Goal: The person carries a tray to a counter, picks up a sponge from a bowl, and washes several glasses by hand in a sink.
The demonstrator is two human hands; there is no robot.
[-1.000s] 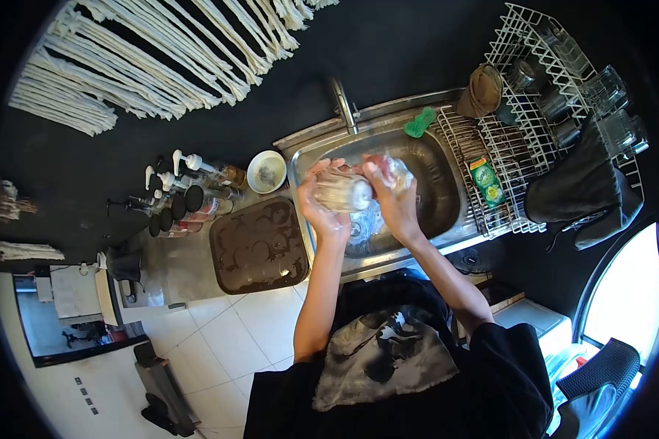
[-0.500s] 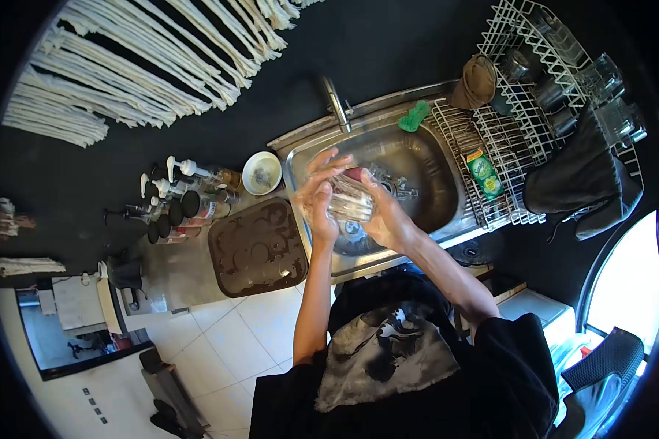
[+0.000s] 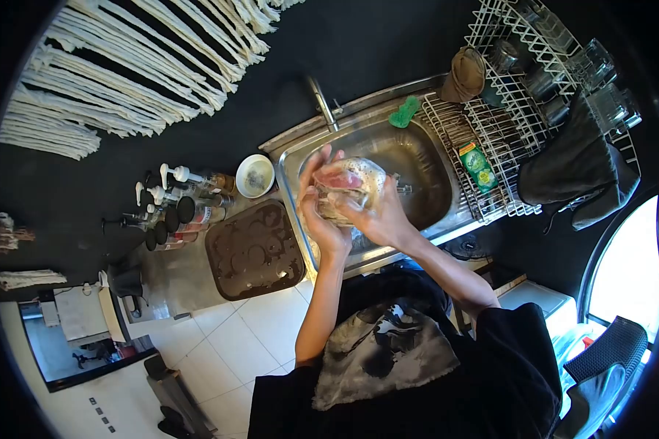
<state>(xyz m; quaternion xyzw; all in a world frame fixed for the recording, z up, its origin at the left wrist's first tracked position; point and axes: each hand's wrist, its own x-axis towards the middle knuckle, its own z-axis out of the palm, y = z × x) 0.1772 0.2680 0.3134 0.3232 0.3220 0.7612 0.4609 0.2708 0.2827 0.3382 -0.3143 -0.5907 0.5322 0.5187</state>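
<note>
Over the sink [image 3: 438, 212] I hold a wet, sudsy clear glass [image 3: 374, 175] between both hands, its wide end tipped up towards the camera. My left hand [image 3: 324, 223] is wrapped round its left side, fingers reaching up along the far edge. My right hand [image 3: 382, 218] grips the near right side, with fingers bent across the front. Something reddish shows at the glass, partly hidden; I cannot tell what it is. More clear glassware lies in the basin, mostly behind my hands.
A tap [image 3: 322, 106] rises at the back of the sink, with a green sponge [image 3: 403, 112] on the rim. At right, a wire rack [image 3: 483, 135] holds glasses, cloths and a green packet [image 3: 477, 167]. Left are a brown tray [image 3: 256, 252], a white bowl [image 3: 255, 176] and several pump bottles [image 3: 187, 175].
The glass has turned in my hands, so its wide end and the reddish patch now show more. My right fingers have come lower across its front. The whole view has shifted slightly.
</note>
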